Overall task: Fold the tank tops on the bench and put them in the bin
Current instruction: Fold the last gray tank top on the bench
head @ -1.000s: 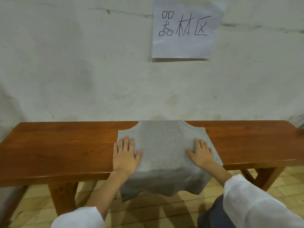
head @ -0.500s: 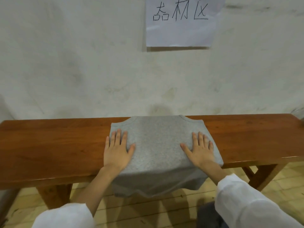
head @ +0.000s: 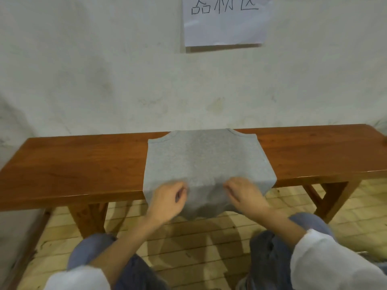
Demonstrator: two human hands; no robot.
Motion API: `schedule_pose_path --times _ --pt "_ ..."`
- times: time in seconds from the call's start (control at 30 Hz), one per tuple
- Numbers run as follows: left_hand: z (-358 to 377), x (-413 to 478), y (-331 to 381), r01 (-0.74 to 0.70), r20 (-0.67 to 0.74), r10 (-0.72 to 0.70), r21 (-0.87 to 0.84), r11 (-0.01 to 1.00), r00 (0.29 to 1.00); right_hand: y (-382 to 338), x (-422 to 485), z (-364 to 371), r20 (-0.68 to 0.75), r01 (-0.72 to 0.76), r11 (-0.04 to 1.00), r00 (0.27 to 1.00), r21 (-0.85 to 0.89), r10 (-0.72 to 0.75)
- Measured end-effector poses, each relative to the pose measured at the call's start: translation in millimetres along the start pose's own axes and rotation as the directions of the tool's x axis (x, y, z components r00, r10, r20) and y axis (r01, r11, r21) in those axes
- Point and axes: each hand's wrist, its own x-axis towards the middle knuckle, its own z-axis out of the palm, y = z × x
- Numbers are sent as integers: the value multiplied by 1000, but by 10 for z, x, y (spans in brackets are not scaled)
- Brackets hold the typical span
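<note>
A bench [head: 83, 164] stands against a stained white wall [head: 83, 80] with a handwritten paper [head: 225, 28]; the floor [head: 366, 216] is yellowish brick.

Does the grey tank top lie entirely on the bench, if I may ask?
No, part of the tank top hangs down over the front edge of the bench.

paper sign [head: 225, 28], handwritten 器材区, tops cut off

Wall [head: 104, 84] apparently close behind bench [head: 83, 164].
</note>
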Motion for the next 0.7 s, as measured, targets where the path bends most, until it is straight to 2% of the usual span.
schedule_pose_path --times 0.07,0.1,0.17,0.2,0.3,0.4,0.43,0.5,0.57,0.6,0.7 --pt "254 -199 -45 54 126 -55 11 998 990 50 -144 217 214 106 992 973 -68 -89" --pt "377 -277 -127 117 160 -114 -12 993 981 132 -173 334 292 97 992 954 -78 -71" --pt "580 -410 -351 318 177 -294 -125 940 939 355 -211 535 355 -50 996 932 -74 73" --pt "677 -483 -483 443 183 -412 -186 877 893 489 -241 645 376 -159 987 913 -35 160" --pt "829 -524 -797 668 148 -660 -320 672 736 793 -272 751 355 -467 879 841 93 409" --pt "957 -348 -1020 765 153 -804 -450 461 575 1148 -347 844 329 -655 755 720 30 611" --pt "1016 -269 -1096 777 128 -831 -453 436 541 1255 -358 896 315 -706 708 675 13 667" --pt "1081 -171 -1238 805 39 -863 -385 452 503 1388 -313 981 292 -770 636 621 54 727" --pt "1151 -87 -1313 831 33 -887 -365 419 461 1444 -218 1063 267 -814 532 580 233 770" --pt "1130 -72 -1280 841 77 -898 -392 372 433 1454 -160 1083 258 -799 518 593 305 763" --pt "1213 -131 -1302 869 189 -922 -438 228 337 1525 -85 1212 280 -788 545 613 285 739"
